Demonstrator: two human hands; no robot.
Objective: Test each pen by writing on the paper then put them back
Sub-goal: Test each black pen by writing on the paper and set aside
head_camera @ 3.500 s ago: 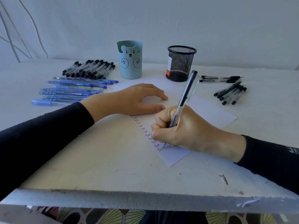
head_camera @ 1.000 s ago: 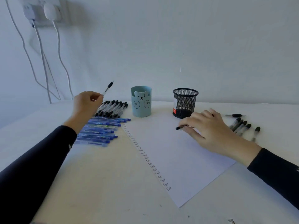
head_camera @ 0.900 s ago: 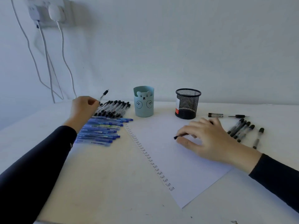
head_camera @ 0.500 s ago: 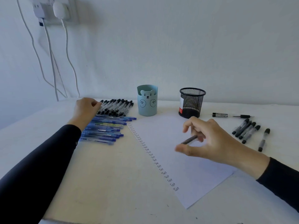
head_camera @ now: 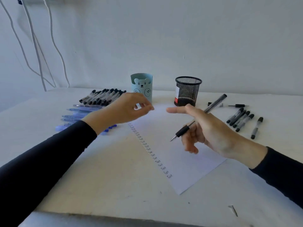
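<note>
A slim pen (head_camera: pixel 182 132) with a smoky translucent barrel, a black rubbery grip and a fine metal tip is grasped in the right hand (head_camera: pixel 209 133). It is held slanted among the bent fingers while the forefinger is stretched out straight, and its tip is kept just above the sheet of paper (head_camera: pixel 188 163). This flat, smooth white sheet is laid askew on the worktop (head_camera: pixel 98 177) beneath both hands, and a long column of small handwritten words (head_camera: pixel 152 151) is seen running down its edge between the two wrists. The left hand (head_camera: pixel 126 110) is held released above the sheet's far corner, its fingers loosely bent, and nothing is seen in them. Behind that hand a tidy row of clear pens with black caps (head_camera: pixel 101 96) is laid out, and under and beside its wrist a stack of glossy blue pens (head_camera: pixel 78 112) is spread. Beyond the fingertips a smooth pale-blue cup (head_camera: pixel 141 86) with a cut-out bear face is set, and beside it a round black wire-mesh cup (head_camera: pixel 188 90). To the outer side of the right hand more black-capped pens (head_camera: pixel 241 118) are scattered on the pale, matte, slightly scuffed worktop. Thin white cables (head_camera: pixel 32 46) are hung down the plain wall.
</note>
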